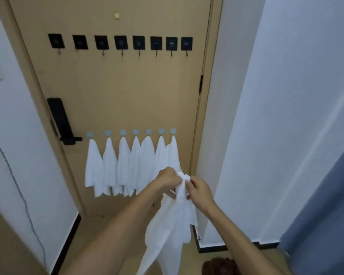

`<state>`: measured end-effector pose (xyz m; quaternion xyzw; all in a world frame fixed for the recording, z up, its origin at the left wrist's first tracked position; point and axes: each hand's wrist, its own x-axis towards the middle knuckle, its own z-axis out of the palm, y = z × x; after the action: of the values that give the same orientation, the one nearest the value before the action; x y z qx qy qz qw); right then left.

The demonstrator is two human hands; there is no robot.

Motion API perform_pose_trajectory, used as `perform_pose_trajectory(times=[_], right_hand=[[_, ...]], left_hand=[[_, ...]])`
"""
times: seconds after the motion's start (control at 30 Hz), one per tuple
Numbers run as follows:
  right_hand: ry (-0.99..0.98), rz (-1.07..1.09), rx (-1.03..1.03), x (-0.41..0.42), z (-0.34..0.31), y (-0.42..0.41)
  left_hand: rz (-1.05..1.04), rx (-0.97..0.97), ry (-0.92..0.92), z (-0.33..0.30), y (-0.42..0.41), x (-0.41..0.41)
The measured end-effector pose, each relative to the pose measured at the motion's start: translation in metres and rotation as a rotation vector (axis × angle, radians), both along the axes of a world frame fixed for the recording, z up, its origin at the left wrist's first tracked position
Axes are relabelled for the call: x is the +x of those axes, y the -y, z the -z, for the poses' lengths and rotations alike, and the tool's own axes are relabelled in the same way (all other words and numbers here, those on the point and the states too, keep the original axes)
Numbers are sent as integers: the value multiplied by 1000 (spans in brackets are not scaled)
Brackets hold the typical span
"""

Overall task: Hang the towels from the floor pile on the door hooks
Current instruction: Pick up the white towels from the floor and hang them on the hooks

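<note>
White towel (173, 225) hangs down from both hands in front of the door (111, 92). The left hand (168, 178) has its fingers curled around the bunched top of the cloth, and the right hand (199, 190) pinches the same top part from the other side, so the two hands are almost touching. The rest of the towel falls loose toward the floor (99, 231), between the two forearms.

On the door, a lower row of round grey hooks (135, 132) carries seven white hanging towels (123, 165), close beside each other and partly overlapping. The held towel is in front of the rightmost ones and lower than the hooks. Higher on the door there is a row of eight black square hooks (121, 43), with nothing on them. A black lock handle (61, 121) is at the left edge of the door. Something brown (220, 266) lies on the floor at the bottom edge; I cannot tell what it is.
</note>
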<state>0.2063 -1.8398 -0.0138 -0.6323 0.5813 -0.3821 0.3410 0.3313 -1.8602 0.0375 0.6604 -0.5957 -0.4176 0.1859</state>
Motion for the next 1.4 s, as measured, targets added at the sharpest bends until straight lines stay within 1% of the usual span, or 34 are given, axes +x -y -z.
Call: perform_pose_trajectory(times=[0.03,0.07,0.1,0.13,0.17,0.23,0.3,0.5,0.67,0.8,0.9,1.0,1.1,1.23,1.3,1.4], right_hand=[[-34,-8,-20,13,-4,5],[-72,-27,-38,25,-8,10],[-107,-58,-55,37,-13,15],[-138,-95,-63,49,-18,19],[-165,-132,-70,61,-23,24],[-213,-186,-98,83,-34,31],[-229,-211,-112,101,-42,38],[-233,-204,-117,129,-46,50],[-185,-231,-70,135,-39,58],[-193,-296,-40,133,-33,75],[-193,-316,-52,136,-30,94],[-206,-341,-91,140,-30,120],[-210,-370,-111,140,-31,148],[-276,-457,-91,137,-30,189],[-281,-488,-68,141,-31,208],[-283,-515,-88,157,-36,232]], left_hand=[[-29,28,9,-2,0,16],[-33,11,77,-3,2,32],[-19,-56,167,-2,6,48],[-3,-150,204,0,10,64],[27,-227,170,1,12,78],[128,-301,48,0,13,103],[188,-330,35,0,15,121],[179,-355,91,2,22,166],[149,-297,-42,2,34,178],[127,-256,-83,5,47,179],[157,-249,-37,9,61,179],[180,-291,25,7,80,183],[171,-297,22,0,106,185],[122,-303,-2,-7,142,188],[122,-328,52,-5,156,193],[125,-336,142,-4,171,203]])
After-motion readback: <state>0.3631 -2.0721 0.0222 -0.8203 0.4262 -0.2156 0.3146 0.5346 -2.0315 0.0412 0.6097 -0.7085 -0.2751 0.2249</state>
